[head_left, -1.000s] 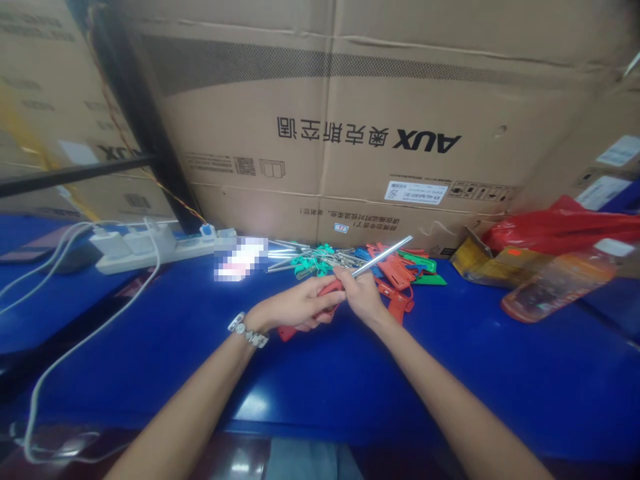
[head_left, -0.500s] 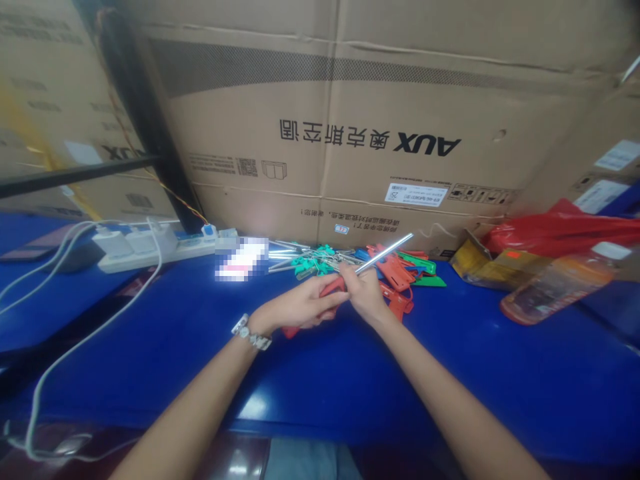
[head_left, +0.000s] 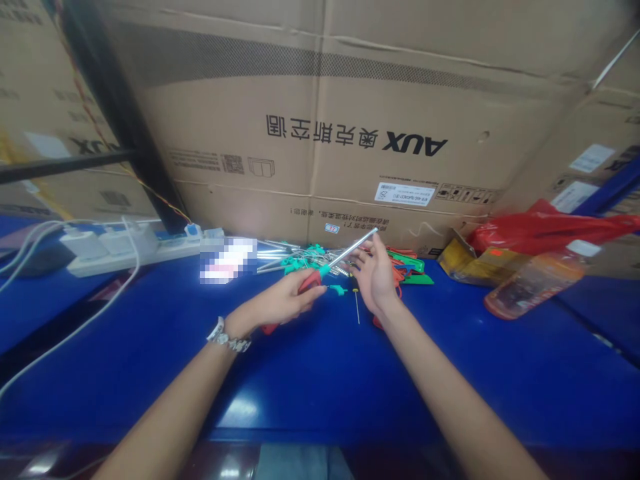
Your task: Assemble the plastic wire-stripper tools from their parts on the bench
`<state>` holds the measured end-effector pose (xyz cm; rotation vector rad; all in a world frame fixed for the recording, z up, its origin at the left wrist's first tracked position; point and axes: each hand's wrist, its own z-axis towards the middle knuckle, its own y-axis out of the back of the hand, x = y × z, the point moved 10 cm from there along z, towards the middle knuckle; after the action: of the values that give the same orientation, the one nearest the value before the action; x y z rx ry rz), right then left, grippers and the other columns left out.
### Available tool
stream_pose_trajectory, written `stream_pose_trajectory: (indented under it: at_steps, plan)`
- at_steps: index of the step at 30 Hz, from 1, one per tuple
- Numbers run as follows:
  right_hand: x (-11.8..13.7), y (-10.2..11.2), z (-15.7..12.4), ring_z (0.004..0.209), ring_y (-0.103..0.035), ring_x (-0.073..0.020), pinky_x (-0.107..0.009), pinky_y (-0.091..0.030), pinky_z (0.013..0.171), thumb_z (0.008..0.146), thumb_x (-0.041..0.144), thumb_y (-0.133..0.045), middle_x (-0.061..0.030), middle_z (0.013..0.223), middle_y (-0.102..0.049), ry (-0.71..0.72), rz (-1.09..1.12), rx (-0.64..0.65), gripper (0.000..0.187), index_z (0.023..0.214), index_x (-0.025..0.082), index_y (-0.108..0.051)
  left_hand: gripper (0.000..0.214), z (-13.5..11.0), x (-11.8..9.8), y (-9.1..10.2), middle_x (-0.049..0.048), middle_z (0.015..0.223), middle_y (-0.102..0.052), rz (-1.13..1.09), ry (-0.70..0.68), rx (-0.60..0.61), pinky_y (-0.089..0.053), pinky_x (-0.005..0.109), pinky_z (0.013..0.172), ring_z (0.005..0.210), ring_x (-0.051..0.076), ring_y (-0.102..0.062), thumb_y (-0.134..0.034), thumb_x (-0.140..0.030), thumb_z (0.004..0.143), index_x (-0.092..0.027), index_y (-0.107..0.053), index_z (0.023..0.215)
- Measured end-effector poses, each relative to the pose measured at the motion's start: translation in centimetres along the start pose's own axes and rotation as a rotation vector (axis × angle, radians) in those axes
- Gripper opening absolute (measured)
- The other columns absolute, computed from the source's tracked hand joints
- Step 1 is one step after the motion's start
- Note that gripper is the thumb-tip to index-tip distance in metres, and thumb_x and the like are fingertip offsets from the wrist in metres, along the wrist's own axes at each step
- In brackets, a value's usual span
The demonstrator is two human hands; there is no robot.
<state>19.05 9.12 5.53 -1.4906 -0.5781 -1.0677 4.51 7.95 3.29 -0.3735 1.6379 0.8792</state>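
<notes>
Right hand [head_left: 376, 275] has let go of the metal rod [head_left: 350, 252] and opened beside it; left hand [head_left: 290, 300] grips the red-handled tool [head_left: 306, 285] above the blue bench [head_left: 320, 373], near scattered tools [head_left: 305, 257].

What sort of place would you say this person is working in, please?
Probably a warehouse or stockroom workbench: large AUX cartons are stacked behind a blue table, with a pile of red and green handled tools and a power strip on it.

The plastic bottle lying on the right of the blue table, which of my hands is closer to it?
Right. Your right hand is open beside the tool pile, apart from the plastic bottle; your left hand is farther left, gripping the red-handled tool.
</notes>
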Motion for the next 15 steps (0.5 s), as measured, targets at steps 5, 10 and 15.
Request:
stream_pose_trajectory:
  at_steps: [5, 10, 15]
  plan:
    - [-1.7, -4.0, 0.4, 0.050, -0.048, -0.0118, -0.025, -0.046, 0.057, 0.099, 0.049, -0.036, 0.0061, 0.054, -0.046, -0.136, 0.324, 0.021, 0.035, 0.082, 0.022, -0.051, 0.038, 0.5, 0.5, -1.1, -0.0085, 0.060, -0.047, -0.166, 0.028, -0.018, -0.030, 0.015, 0.030, 0.035, 0.005, -0.037, -0.053, -0.058, 0.092, -0.023, -0.039, 0.090]
    - [-3.4, -5.4, 0.3, 0.050, -0.047, -0.0095, -0.022, -0.043, 0.052, 0.095, 0.049, -0.046, 0.0062, 0.058, -0.048, -0.071, 0.195, 0.025, 0.032, 0.082, 0.021, -0.054, 0.040, 0.9, -0.1, -1.1, -0.0063, 0.064, -0.056, -0.385, -0.021, -0.070, -0.046, 0.023, 0.038, 0.037, 0.008, -0.043, -0.053, -0.061, 0.091, -0.024, -0.038, 0.094]
    - [-6.1, -6.2, -2.7, 0.056, -0.054, -0.0103, -0.021, -0.045, 0.051, 0.085, 0.053, -0.064, 0.0042, 0.073, -0.060, -0.139, -0.166, 0.298, 0.033, 0.102, 0.025, -0.061, 0.039, 0.0, -0.9, 3.8, 0.0011, 0.085, -0.060, -0.276, -0.228, -0.527, -0.052, 0.031, 0.075, 0.076, 0.016, -0.061, -0.050, -0.060, 0.093, -0.021, -0.054, 0.097]
